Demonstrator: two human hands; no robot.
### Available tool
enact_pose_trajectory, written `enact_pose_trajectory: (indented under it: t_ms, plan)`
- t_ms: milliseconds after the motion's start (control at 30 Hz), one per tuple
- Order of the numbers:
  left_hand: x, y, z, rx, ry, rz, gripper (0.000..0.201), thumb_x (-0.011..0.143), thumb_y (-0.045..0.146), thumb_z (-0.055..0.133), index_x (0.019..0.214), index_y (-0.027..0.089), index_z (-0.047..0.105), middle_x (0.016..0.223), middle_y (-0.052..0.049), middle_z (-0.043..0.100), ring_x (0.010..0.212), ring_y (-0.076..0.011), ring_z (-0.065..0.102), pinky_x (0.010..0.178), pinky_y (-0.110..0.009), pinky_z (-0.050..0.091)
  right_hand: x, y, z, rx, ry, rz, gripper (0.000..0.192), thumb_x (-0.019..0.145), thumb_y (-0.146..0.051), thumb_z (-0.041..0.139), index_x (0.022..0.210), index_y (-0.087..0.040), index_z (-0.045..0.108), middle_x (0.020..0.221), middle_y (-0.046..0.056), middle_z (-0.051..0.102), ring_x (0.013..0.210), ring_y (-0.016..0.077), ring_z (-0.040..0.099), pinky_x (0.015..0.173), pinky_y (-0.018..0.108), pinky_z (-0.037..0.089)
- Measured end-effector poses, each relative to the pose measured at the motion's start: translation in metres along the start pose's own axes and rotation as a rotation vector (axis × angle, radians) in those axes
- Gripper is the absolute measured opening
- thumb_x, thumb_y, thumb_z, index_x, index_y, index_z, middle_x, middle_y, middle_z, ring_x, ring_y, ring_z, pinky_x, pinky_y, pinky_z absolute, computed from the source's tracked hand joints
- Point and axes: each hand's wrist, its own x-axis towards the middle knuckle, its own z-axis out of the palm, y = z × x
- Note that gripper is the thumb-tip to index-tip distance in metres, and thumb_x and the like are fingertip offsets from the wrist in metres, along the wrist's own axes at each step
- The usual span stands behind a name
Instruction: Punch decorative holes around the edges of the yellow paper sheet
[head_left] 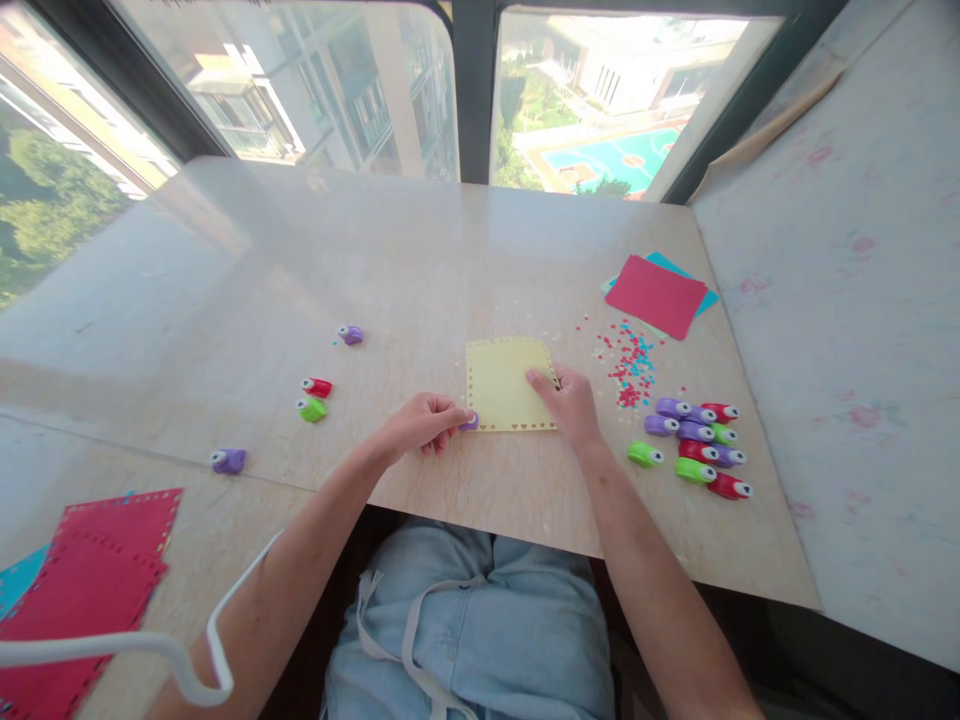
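Note:
A pale yellow sheet of paper (506, 385) is in front of me, with small shapes punched along its edges, hearts among them at the bottom. My left hand (431, 422) is closed on a small purple craft punch (469, 422) at the sheet's lower left corner. On the right side, my right hand (566, 400) pinches the sheet, thumb on top and fingers beneath the edge.
Several craft punches (697, 430) are grouped at the right, below red and blue confetti (631, 365) and stacked cards (656, 295). Other punches (313, 398) lie leftward. Punched red sheets (90, 580) and a white curved bar (150, 645) are at lower left.

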Motion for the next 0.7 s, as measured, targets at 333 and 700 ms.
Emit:
enact_pose_trajectory:
  t_ms: [333, 700]
  plan:
    - [0.007, 0.0025, -0.0042, -0.02, -0.016, -0.064, 0.039, 0.071, 0.044, 0.074, 0.06, 0.019, 0.046, 0.044, 0.006, 0.044, 0.035, -0.0078, 0.045, 0.034, -0.018, 0.026, 0.0009, 0.0019, 0.0012, -0.038, 0.021, -0.014, 0.038, 0.081, -0.048, 0.057, 0.084, -0.014, 0.072, 0.071, 0.003, 0.067, 0.063, 0.0172, 0.056, 0.059, 0.026, 0.041]
    - [0.0069, 0.002, -0.0003, -0.088, 0.07, -0.09, 0.041, 0.066, 0.039, 0.08, 0.064, 0.019, 0.044, 0.044, 0.006, 0.048, 0.04, -0.0117, 0.055, 0.035, -0.017, 0.036, -0.0007, 0.0006, 0.0016, -0.017, 0.007, 0.015, 0.042, 0.081, -0.05, 0.058, 0.092, -0.013, 0.073, 0.078, 0.006, 0.071, 0.069, 0.0201, 0.061, 0.06, 0.027, 0.043]
